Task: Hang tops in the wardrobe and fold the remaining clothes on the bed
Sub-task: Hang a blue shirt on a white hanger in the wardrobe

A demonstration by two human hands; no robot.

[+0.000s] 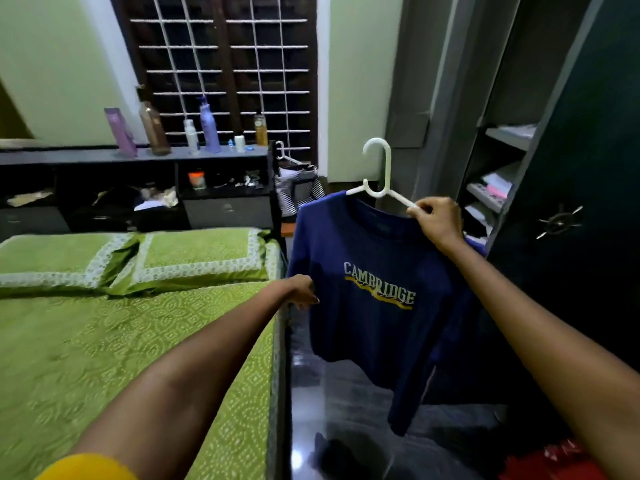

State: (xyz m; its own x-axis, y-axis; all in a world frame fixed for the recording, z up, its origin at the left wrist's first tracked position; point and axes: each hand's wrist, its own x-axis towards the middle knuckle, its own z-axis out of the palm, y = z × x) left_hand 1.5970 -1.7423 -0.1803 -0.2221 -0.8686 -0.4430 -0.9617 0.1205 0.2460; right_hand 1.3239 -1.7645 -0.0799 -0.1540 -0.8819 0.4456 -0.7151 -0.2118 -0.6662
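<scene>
A blue long-sleeved top (377, 334) printed CAMBRIDGE hangs on a white plastic hanger (379, 168), held up in the gap between bed and wardrobe. My right hand (434, 220) grips the hanger's right arm at the top's shoulder. My left hand (303, 292) pinches the top's left side near the sleeve. The wardrobe (498, 188) stands open at the right, with shelves of folded things inside. The bed (138, 341) with its green patterned sheet lies at the left.
Two green pillows (194, 258) lie at the bed's head. Behind them a dark shelf unit (138, 157) carries several bottles. Striped clothes on another hanger (298, 188) hang at its right end. The dark wardrobe door (588, 202) stands open. Something red (561, 462) lies on the glossy floor.
</scene>
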